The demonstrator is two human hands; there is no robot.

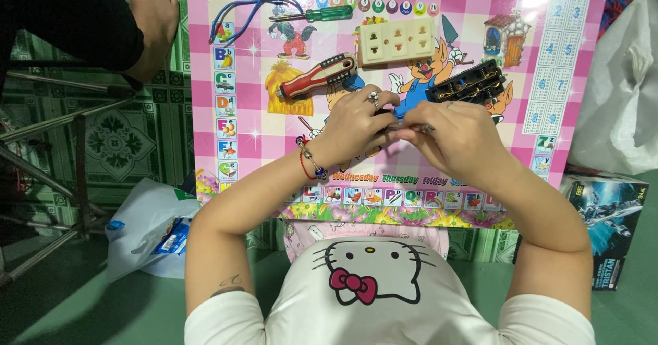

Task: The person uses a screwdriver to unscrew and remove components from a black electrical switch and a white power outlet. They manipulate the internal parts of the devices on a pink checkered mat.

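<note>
My left hand point(356, 122) and my right hand point(456, 139) meet over the middle of a pink chequered board point(226, 2). Both are closed on a small dark part with metal bits point(406, 127), mostly hidden between the fingers. The left hand wears a ring and a beaded bracelet. Just beyond the hands lie a red-and-black screwdriver point(317, 76), a cream socket faceplate point(397, 41) and a black socket base with brass contacts point(468, 84). A green-handled screwdriver point(322, 14) and blue wires point(240, 16) lie at the board's far edge.
Another person's bare foot point(154, 16) rests at the board's far left corner. A white plastic bag point(147, 228) lies on the green floor at left. A printed cardboard box point(610, 225) stands at right, with a white bag point(620, 91) behind it. Metal legs point(41, 146) stand left.
</note>
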